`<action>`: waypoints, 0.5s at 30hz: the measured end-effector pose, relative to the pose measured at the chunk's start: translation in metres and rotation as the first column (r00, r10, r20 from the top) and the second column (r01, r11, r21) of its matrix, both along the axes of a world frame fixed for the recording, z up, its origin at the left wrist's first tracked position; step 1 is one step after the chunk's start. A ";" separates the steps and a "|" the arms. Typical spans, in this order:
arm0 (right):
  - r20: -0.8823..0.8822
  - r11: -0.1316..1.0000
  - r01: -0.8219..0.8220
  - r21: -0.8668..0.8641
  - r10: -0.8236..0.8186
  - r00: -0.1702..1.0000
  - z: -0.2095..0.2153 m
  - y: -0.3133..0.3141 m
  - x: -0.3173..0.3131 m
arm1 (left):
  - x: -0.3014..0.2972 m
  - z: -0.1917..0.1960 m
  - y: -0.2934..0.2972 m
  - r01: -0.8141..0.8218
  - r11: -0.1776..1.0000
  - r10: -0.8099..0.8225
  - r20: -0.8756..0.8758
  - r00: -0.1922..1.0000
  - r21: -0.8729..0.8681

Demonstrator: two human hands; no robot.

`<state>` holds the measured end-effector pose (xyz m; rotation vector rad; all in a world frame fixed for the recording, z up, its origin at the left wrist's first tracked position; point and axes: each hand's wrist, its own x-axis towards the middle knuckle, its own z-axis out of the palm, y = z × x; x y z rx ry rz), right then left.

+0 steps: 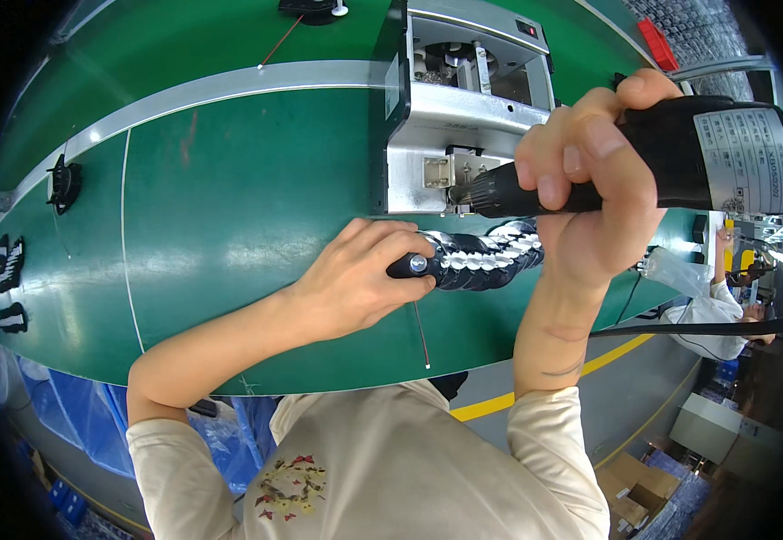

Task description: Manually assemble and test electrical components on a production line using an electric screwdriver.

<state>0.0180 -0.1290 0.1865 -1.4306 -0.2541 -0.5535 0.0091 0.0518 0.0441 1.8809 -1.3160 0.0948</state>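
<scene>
Clasping the black electric screwdriver (pixel 679 144) in our right hand (pixel 594 166), we are curling the fingers firmly around its body at two o'clock from the middle of the view, its white label (pixel 742 160) facing us. We are pointing its ribbed nose (pixel 498 193) at the front bracket (pixel 436 171) of a silver screw feeder (pixel 450 112), which is standing at one o'clock with a red-lit switch (pixel 527 30) on its upper edge; whether the tip is touching the bracket, we are finding impossible to tell. Our left hand (pixel 355 274) is resting just toward nine o'clock, pinching between thumb and fingers the near end of a row of black-and-white parts (pixel 490 256), which is lying at three o'clock on the green workbench (pixel 229 180), below the screwdriver's nose. A thin wire lead (pixel 423 337) is trailing from near that end toward five o'clock, finishing in a small white plug. Farther out, striped black-and-white pieces (pixel 0 265) are lying at nine o'clock, a red bin (pixel 657 43) is sitting between one and two, and an open cardboard box (pixel 643 486) is standing between four and five.
</scene>
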 end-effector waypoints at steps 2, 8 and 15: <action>0.003 0.999 -0.037 0.006 0.037 0.999 -0.003 -0.002 0.001 | 0.001 -0.001 0.000 -0.005 1.000 0.005 0.002 1.000 -0.014; 0.049 0.973 -0.229 0.013 0.228 0.972 -0.015 -0.010 -0.035 | 0.002 -0.002 0.002 0.015 0.999 -0.016 -0.036 0.999 -0.035; -0.022 0.999 -0.048 -0.003 0.048 0.999 -0.034 0.005 -0.040 | 0.004 -0.001 0.003 0.028 0.999 -0.031 -0.077 0.997 -0.038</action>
